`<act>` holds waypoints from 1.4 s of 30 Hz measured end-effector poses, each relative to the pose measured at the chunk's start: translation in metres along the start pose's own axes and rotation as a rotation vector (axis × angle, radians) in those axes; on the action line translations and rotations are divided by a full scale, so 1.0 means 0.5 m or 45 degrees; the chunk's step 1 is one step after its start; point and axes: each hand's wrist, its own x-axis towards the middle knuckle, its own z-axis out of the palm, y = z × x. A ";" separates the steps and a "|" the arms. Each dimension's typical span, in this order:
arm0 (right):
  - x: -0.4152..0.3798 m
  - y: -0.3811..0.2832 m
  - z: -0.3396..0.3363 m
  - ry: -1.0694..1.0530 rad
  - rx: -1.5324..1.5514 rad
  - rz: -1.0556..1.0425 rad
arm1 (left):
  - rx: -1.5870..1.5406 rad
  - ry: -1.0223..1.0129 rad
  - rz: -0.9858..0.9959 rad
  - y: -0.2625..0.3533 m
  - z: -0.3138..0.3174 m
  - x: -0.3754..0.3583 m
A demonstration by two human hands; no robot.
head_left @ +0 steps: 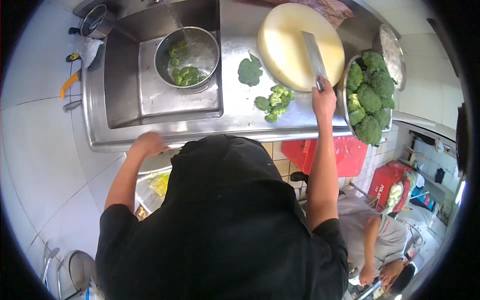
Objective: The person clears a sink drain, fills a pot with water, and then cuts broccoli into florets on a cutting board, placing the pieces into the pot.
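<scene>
My right hand [324, 102] is wrapped round the handle of a cleaver [313, 52], whose blade lies over the thick round cutting board [280, 45]. My left hand [148, 145] hangs by the front edge of the sink counter, its fingers blurred by motion. Left of the board, cut broccoli florets [275, 102] and a broccoli leaf [250, 71] rest on the steel counter. Several whole broccoli heads [370, 97] fill a round container to the right of my right hand. In the sink, a metal pot [216, 62] holds water and broccoli florets [187, 76].
Water runs into the pot inside the steel sink [125, 107]. A metal container [97, 22] stands at the sink's far left corner. Raw meat [330, 10] lies behind the board. Below the counter is a red container [345, 155]. Another person [372, 235] works at lower right.
</scene>
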 end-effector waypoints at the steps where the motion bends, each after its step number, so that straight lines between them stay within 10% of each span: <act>1: 0.025 0.013 0.019 -0.005 -0.050 -0.046 | -0.167 0.207 0.117 0.063 -0.057 0.013; 4: 0.066 0.035 0.047 0.076 -0.163 -0.241 | -0.473 0.859 0.640 0.236 -0.190 0.093; 8: 0.060 0.072 0.063 0.306 -0.227 -0.527 | -0.255 1.084 1.077 0.413 -0.265 0.222; 9: 0.036 0.065 0.061 0.373 -0.191 -0.568 | -0.125 0.904 0.982 0.454 -0.275 0.223; 11: -0.028 0.030 0.030 -0.409 0.058 -0.120 | 0.151 0.814 0.813 0.513 -0.281 0.227; 13: -0.099 0.067 0.079 -0.610 -0.178 -0.344 | 0.136 0.756 0.746 0.550 -0.277 0.257; 18: -0.155 0.071 0.184 -0.437 0.080 -0.212 | -0.284 0.766 0.788 0.605 -0.252 0.345; 31: -0.159 -0.087 0.127 -0.563 0.603 -0.543 | -1.067 0.707 1.033 0.445 -0.281 0.212; 38: -0.145 -0.364 0.191 -0.581 0.525 -0.835 | -1.191 1.029 0.779 0.115 -0.329 0.135; 42: -0.121 -0.339 0.214 -0.503 0.487 -0.623 | -0.747 1.250 0.007 0.055 -0.334 0.178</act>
